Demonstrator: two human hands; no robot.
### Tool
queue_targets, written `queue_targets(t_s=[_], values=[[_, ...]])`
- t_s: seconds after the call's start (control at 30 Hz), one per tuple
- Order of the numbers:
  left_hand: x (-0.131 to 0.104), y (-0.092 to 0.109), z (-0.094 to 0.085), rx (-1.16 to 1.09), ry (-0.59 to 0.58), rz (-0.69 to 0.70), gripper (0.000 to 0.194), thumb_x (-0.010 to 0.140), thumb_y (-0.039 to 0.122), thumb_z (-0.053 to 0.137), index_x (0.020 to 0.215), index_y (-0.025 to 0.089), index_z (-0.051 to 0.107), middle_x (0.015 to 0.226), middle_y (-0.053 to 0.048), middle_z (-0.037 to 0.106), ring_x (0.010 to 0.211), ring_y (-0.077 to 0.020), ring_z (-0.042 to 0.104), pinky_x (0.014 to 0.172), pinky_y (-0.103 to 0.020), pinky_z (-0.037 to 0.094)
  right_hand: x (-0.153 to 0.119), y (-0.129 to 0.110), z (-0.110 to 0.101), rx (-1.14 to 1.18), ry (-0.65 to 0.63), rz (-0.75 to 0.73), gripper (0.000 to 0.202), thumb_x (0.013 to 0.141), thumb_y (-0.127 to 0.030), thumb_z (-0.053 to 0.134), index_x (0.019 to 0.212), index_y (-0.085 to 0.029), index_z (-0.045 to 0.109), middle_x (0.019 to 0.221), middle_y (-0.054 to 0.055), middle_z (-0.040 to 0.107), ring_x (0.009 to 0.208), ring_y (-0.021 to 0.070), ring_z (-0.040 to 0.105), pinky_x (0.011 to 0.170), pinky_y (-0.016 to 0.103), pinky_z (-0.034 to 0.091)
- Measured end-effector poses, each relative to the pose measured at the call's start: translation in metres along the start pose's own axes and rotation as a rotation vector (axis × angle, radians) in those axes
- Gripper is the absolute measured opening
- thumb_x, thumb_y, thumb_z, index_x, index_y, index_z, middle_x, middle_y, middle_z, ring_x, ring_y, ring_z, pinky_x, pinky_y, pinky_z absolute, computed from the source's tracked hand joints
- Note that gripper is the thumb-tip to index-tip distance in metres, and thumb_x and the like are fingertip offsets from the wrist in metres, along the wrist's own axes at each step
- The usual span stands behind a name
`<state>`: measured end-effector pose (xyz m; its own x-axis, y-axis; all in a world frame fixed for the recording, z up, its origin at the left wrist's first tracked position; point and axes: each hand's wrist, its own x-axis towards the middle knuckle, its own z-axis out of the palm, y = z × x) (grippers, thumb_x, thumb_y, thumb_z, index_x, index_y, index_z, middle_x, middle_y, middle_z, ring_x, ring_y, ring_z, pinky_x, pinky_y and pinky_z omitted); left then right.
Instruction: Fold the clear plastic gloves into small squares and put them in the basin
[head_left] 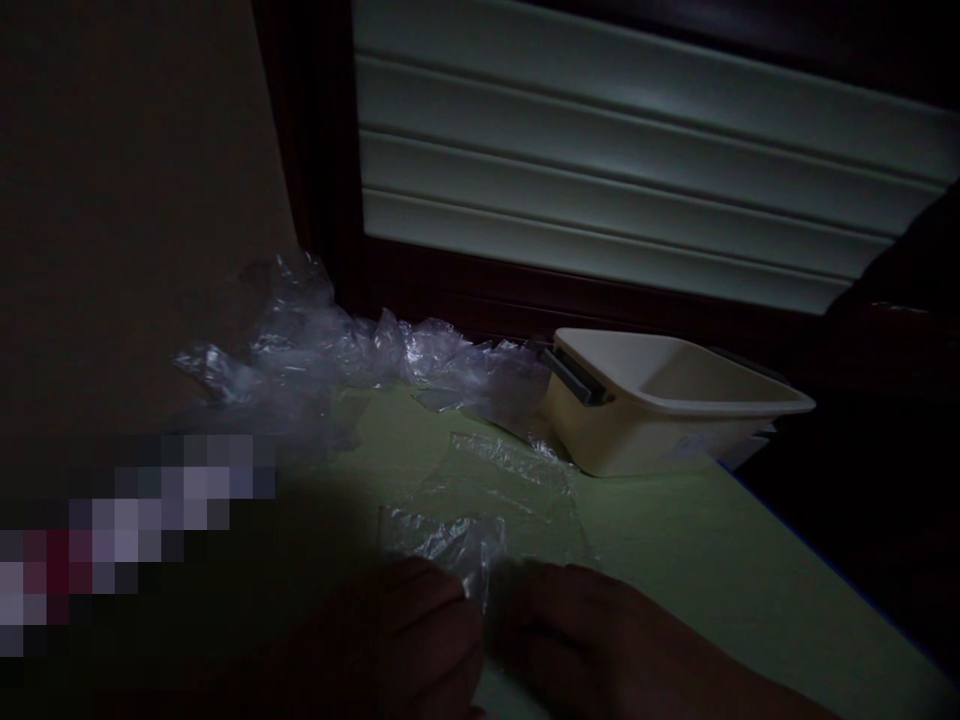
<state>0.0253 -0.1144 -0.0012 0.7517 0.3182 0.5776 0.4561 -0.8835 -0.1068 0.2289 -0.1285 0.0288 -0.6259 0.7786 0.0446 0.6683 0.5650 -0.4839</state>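
At the bottom of the dim view, my left hand (pixel 420 630) is closed, its curled fingers at the near edge of a crinkled clear plastic bag (pixel 450 537). Close beside it, my right hand (pixel 592 625) is also closed, with the fingertips turned inward at the bag's right side. Both hands seem to pinch the plastic, though shadow hides the fingertips. Just beyond lies another clear plastic bag (pixel 502 485), flat on the pale green tabletop (pixel 645 530).
A heap of crumpled clear plastic bags (pixel 337 345) lines the back left edge. At the back right stands a cream plastic bin (pixel 660 430) with dark handles. Behind are dark-framed pale slats (pixel 600 150). The table's blue edge (pixel 832 570) runs down the right.
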Motion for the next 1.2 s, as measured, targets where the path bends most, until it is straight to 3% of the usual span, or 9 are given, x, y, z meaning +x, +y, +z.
queue_targets(t_s=[0.1, 0.27, 0.4, 0.63, 0.8, 1.0, 1.2], values=[[-0.003, 0.002, 0.003, -0.102, 0.111, -0.078, 0.026, 0.097, 0.023, 0.040, 0.090, 0.017, 0.065, 0.088, -0.002, 0.070, 0.087, -0.0167, 0.060, 0.080, -0.030, 0.049, -0.001, 0.002, 0.000, -0.061, 0.047, -0.037, 0.013, 0.091, -0.013, 0.054, 0.084, -0.018, 0.064, 0.081, 0.002, 0.068, 0.071, 0.0132, 0.061, 0.063, 0.022, 0.046], [0.000, 0.003, 0.007, -0.156, 0.134, -0.134, 0.028, 0.096, 0.020, 0.039, 0.092, 0.017, 0.066, 0.086, -0.004, 0.068, 0.096, -0.0180, 0.058, 0.090, -0.031, 0.048, -0.001, 0.008, 0.005, -0.221, 0.058, -0.159, 0.011, 0.092, -0.015, 0.055, 0.088, -0.016, 0.065, 0.083, 0.005, 0.068, 0.075, 0.0165, 0.061, 0.066, 0.026, 0.045], [0.005, -0.002, 0.006, -0.171, 0.086, -0.143, 0.026, 0.093, 0.017, 0.042, 0.085, 0.017, 0.066, 0.081, -0.004, 0.065, 0.094, -0.0192, 0.058, 0.088, -0.033, 0.049, -0.002, 0.012, 0.008, -0.352, 0.105, -0.307, 0.013, 0.093, -0.016, 0.052, 0.092, -0.015, 0.066, 0.084, 0.006, 0.069, 0.073, 0.0173, 0.060, 0.065, 0.029, 0.043], [0.006, -0.013, 0.005, -0.216, 0.021, -0.208, 0.021, 0.089, 0.015, 0.044, 0.080, 0.017, 0.063, 0.076, -0.004, 0.058, 0.085, -0.0216, 0.056, 0.082, -0.040, 0.049, -0.003, 0.015, 0.010, -0.360, 0.094, -0.316, 0.009, 0.091, -0.016, 0.057, 0.093, -0.016, 0.066, 0.084, 0.005, 0.068, 0.073, 0.0170, 0.060, 0.065, 0.027, 0.044], [0.007, -0.021, 0.001, -0.203, 0.056, -0.248, 0.020, 0.089, 0.014, 0.043, 0.079, 0.018, 0.060, 0.082, -0.005, 0.059, 0.083, -0.0213, 0.055, 0.078, -0.039, 0.050, -0.002, 0.016, 0.008, -0.331, 0.060, -0.297, 0.015, 0.092, -0.016, 0.054, 0.102, -0.017, 0.066, 0.091, 0.007, 0.069, 0.081, 0.0185, 0.062, 0.070, 0.028, 0.047], [0.007, -0.014, 0.001, -0.122, 0.049, -0.160, 0.025, 0.089, 0.010, 0.042, 0.075, 0.017, 0.060, 0.080, -0.004, 0.059, 0.083, -0.0191, 0.054, 0.079, -0.034, 0.050, 0.002, 0.017, 0.007, -0.258, 0.011, -0.274, 0.018, 0.094, -0.018, 0.052, 0.104, -0.019, 0.067, 0.092, 0.008, 0.070, 0.088, 0.0195, 0.062, 0.079, 0.031, 0.048], [-0.002, -0.009, 0.008, -0.099, -0.034, -0.118, 0.018, 0.089, 0.015, 0.051, 0.074, 0.018, 0.060, 0.073, -0.002, 0.059, 0.074, -0.0175, 0.054, 0.070, -0.030, 0.050, 0.000, 0.005, -0.020, -0.055, -0.029, -0.182, 0.029, 0.090, -0.009, 0.051, 0.115, -0.019, 0.064, 0.106, 0.009, 0.067, 0.102, 0.0188, 0.060, 0.089, 0.030, 0.047]])
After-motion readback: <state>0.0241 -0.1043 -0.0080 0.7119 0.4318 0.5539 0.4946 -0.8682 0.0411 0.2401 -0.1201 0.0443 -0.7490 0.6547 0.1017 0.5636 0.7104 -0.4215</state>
